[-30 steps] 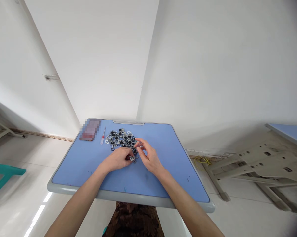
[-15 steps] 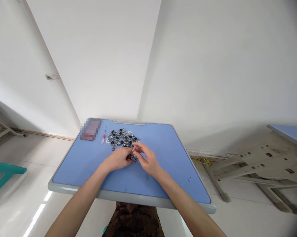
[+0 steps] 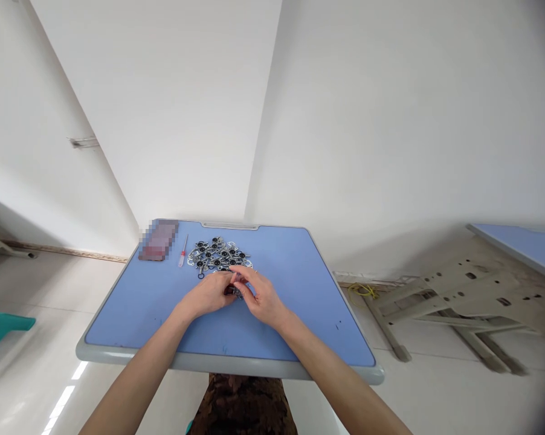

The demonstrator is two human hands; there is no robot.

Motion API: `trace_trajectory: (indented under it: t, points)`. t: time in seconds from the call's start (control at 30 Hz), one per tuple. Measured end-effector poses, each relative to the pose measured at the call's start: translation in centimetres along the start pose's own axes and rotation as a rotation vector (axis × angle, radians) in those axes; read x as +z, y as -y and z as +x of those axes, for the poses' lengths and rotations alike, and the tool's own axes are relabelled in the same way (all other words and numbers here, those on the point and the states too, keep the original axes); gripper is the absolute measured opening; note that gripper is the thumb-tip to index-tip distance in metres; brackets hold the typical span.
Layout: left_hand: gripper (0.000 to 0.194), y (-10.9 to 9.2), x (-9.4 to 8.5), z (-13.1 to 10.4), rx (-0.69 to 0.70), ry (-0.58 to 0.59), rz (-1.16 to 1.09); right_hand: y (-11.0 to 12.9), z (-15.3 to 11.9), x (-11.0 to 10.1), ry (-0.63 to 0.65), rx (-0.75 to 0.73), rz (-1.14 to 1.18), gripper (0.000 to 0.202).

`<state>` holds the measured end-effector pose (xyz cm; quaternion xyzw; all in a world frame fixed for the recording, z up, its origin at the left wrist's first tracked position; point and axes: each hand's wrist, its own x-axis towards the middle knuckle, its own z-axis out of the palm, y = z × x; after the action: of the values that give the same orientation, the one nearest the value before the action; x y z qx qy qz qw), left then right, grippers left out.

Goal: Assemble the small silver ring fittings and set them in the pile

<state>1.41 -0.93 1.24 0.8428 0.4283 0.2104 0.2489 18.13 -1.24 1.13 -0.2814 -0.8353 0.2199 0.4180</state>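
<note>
Close together over the middle of the desk, both hands meet at one small metal part, mostly covered by fingers. My left hand is closed round that part from the left. My right hand curls in from the right, thumb and fingers pinched near the part. A small pinkish, see-through bit shows at the right fingertips, too small to name. Just beyond the hands lies a pile of small metal fittings with round black discs and rings. Left of the pile is a small screwdriver with a clear and red handle.
The blue desk has a raised grey rim. A pixelated flat item lies at its far left corner. White walls stand behind. A green stool is at left, another desk at right, with a yellow cord on the floor.
The view has shifted slightly, so the desk sits a little further left. My right fingers have drawn closer to the part in my left hand, covering more of it.
</note>
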Motion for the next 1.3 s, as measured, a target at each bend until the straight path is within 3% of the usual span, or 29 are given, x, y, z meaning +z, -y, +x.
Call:
trace_trajectory:
  t: [0.2, 0.47, 0.9, 1.13, 1.3]
  points:
    - [0.005, 0.4, 0.2, -0.1, -0.015, 0.018, -0.011, 0.5, 0.0, 0.3, 0.027, -0.047, -0.047, 0.036]
    - [0.004, 0.3, 0.1, 0.0, -0.005, -0.003, -0.035, 0.3, 0.2, 0.9, -0.156, 0.009, 0.0, 0.026]
    - [0.006, 0.3, 0.1, 0.1, -0.014, 0.012, -0.04, 0.1, 0.4, 0.1, -0.04, 0.006, 0.111, 0.032]
    - [0.012, 0.0, 0.0, 0.2, 0.0, 0.005, -0.043, -0.4, 0.2, -0.2, -0.132, 0.045, 0.065, 0.02]
    - [0.01, 0.2, 0.2, 0.3, -0.028, 0.019, -0.017, -0.3, 0.5, -0.3, -0.162, 0.097, 0.064, 0.026]
